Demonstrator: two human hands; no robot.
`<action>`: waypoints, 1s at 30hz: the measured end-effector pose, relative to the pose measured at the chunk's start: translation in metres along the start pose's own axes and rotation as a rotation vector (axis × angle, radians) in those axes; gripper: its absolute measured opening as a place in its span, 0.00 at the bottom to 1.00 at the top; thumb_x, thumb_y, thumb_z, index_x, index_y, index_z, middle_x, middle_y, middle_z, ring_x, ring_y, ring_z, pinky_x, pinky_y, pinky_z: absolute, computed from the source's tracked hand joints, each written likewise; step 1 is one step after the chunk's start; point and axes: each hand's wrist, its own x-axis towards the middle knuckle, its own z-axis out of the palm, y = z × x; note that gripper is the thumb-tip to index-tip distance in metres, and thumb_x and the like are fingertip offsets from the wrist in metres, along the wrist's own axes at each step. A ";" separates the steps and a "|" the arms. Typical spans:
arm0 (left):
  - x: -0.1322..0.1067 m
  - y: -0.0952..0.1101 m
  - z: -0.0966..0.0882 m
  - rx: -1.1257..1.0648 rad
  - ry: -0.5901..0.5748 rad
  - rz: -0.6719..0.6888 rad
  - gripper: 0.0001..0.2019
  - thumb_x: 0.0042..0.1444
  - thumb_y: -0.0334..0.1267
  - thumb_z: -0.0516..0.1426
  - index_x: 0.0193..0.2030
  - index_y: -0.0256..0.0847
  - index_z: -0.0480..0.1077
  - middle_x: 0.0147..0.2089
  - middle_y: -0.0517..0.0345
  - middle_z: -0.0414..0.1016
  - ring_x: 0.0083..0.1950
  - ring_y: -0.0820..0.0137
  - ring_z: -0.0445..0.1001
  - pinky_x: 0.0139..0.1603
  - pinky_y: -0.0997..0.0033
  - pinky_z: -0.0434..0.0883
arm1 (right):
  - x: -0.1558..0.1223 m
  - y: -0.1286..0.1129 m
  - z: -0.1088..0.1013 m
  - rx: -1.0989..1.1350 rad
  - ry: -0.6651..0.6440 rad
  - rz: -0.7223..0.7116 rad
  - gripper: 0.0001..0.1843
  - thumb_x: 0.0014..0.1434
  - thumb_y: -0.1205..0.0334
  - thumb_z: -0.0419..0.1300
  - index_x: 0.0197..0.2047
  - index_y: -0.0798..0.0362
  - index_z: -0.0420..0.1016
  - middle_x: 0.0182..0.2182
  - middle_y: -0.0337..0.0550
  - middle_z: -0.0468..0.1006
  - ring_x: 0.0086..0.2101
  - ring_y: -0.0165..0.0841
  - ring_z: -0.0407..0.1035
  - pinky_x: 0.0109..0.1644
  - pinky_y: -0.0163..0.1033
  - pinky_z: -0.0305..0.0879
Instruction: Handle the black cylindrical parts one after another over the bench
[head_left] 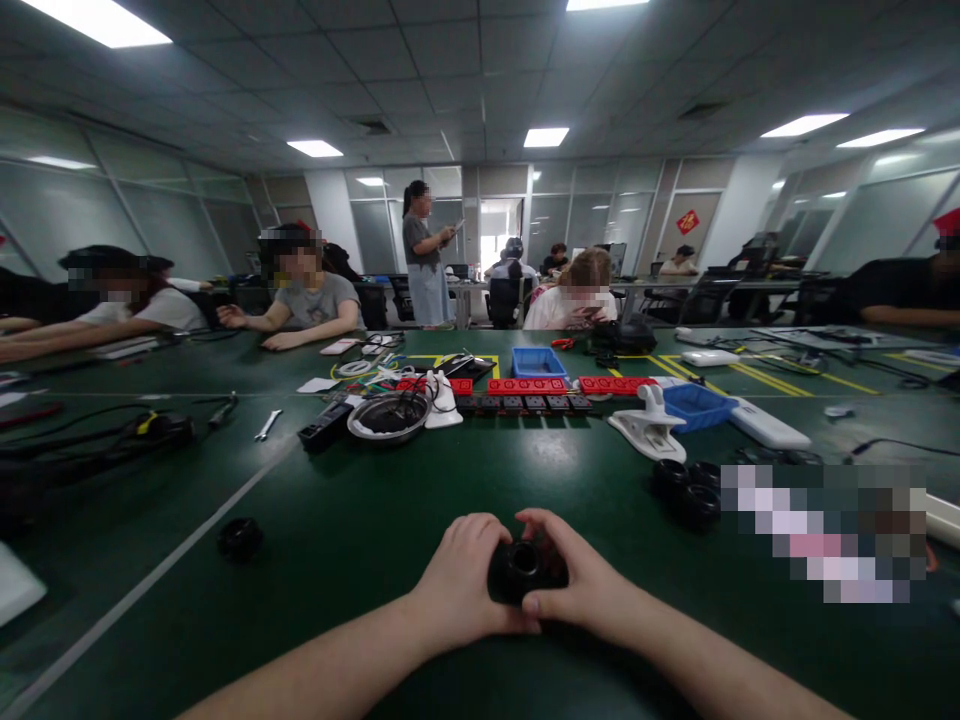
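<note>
A small black round part with a hole in its top sits low over the green table, held between both my hands. My left hand is curled round its left side. My right hand wraps its right side, thumb pressed along the front. Both sets of fingers are closed on the part.
Another black ring lies to the left, and several black rings sit to the right. Further back are a metal bowl, red and black blocks, two blue bins and a white clip. Several people sit at the far side.
</note>
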 end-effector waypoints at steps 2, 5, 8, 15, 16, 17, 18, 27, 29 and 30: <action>-0.001 0.005 0.003 0.038 0.054 -0.038 0.27 0.31 0.52 0.66 0.36 0.39 0.65 0.38 0.54 0.66 0.41 0.58 0.65 0.45 0.58 0.63 | 0.000 0.001 0.010 -0.088 0.136 0.015 0.31 0.38 0.61 0.68 0.44 0.53 0.60 0.35 0.39 0.64 0.35 0.34 0.61 0.38 0.39 0.60; -0.001 0.008 0.006 0.071 0.077 -0.049 0.17 0.36 0.42 0.64 0.32 0.40 0.64 0.35 0.57 0.65 0.39 0.62 0.64 0.44 0.61 0.63 | 0.002 0.000 0.021 -0.197 0.231 0.039 0.21 0.39 0.66 0.66 0.34 0.52 0.59 0.29 0.36 0.64 0.32 0.32 0.60 0.35 0.37 0.59; 0.000 0.007 0.007 0.070 0.081 -0.047 0.15 0.35 0.37 0.64 0.29 0.40 0.63 0.34 0.58 0.65 0.38 0.63 0.64 0.43 0.64 0.63 | 0.004 -0.002 0.023 -0.244 0.255 0.027 0.17 0.42 0.68 0.63 0.34 0.52 0.60 0.30 0.38 0.65 0.32 0.33 0.61 0.35 0.38 0.59; 0.005 -0.006 0.004 -0.030 -0.032 0.037 0.19 0.35 0.39 0.65 0.37 0.41 0.68 0.40 0.57 0.68 0.43 0.62 0.66 0.47 0.63 0.64 | 0.002 -0.010 0.006 -0.183 0.087 -0.102 0.15 0.45 0.63 0.63 0.39 0.52 0.68 0.36 0.42 0.65 0.39 0.37 0.62 0.43 0.42 0.61; 0.006 -0.008 0.003 -0.043 -0.051 0.042 0.20 0.35 0.41 0.65 0.38 0.41 0.68 0.41 0.56 0.68 0.44 0.61 0.66 0.50 0.60 0.62 | 0.001 -0.011 0.003 -0.158 0.047 -0.118 0.17 0.46 0.63 0.63 0.41 0.51 0.69 0.37 0.42 0.65 0.40 0.37 0.62 0.45 0.43 0.61; 0.007 -0.010 0.002 -0.051 -0.067 0.047 0.22 0.36 0.42 0.66 0.40 0.42 0.69 0.42 0.56 0.68 0.45 0.61 0.66 0.54 0.56 0.58 | 0.001 -0.011 0.001 -0.139 0.010 -0.130 0.19 0.46 0.63 0.63 0.43 0.51 0.69 0.38 0.43 0.65 0.41 0.38 0.62 0.46 0.43 0.60; 0.007 -0.012 0.001 -0.057 -0.084 0.055 0.23 0.36 0.43 0.66 0.42 0.43 0.69 0.43 0.57 0.68 0.46 0.61 0.66 0.58 0.52 0.53 | 0.001 -0.011 -0.001 -0.125 -0.020 -0.138 0.20 0.46 0.62 0.63 0.45 0.51 0.69 0.39 0.43 0.65 0.42 0.38 0.62 0.47 0.43 0.60; 0.007 -0.012 -0.005 -0.106 -0.151 0.121 0.24 0.39 0.42 0.65 0.45 0.46 0.68 0.47 0.57 0.68 0.51 0.60 0.65 0.61 0.45 0.43 | 0.001 -0.008 -0.009 0.027 -0.117 -0.045 0.30 0.47 0.61 0.61 0.54 0.53 0.61 0.49 0.49 0.66 0.50 0.42 0.60 0.55 0.49 0.55; 0.006 -0.011 -0.004 -0.097 -0.144 0.110 0.25 0.38 0.45 0.65 0.45 0.45 0.66 0.47 0.56 0.67 0.51 0.59 0.65 0.61 0.42 0.40 | 0.000 -0.005 -0.009 0.044 -0.123 -0.019 0.35 0.46 0.60 0.62 0.57 0.54 0.57 0.52 0.50 0.65 0.52 0.43 0.59 0.56 0.50 0.54; 0.006 -0.010 -0.004 -0.088 -0.125 0.102 0.27 0.37 0.48 0.65 0.45 0.44 0.66 0.46 0.55 0.67 0.50 0.59 0.65 0.61 0.41 0.39 | 0.000 -0.004 -0.008 0.035 -0.121 -0.011 0.39 0.45 0.59 0.63 0.59 0.54 0.54 0.53 0.51 0.63 0.53 0.44 0.58 0.56 0.50 0.53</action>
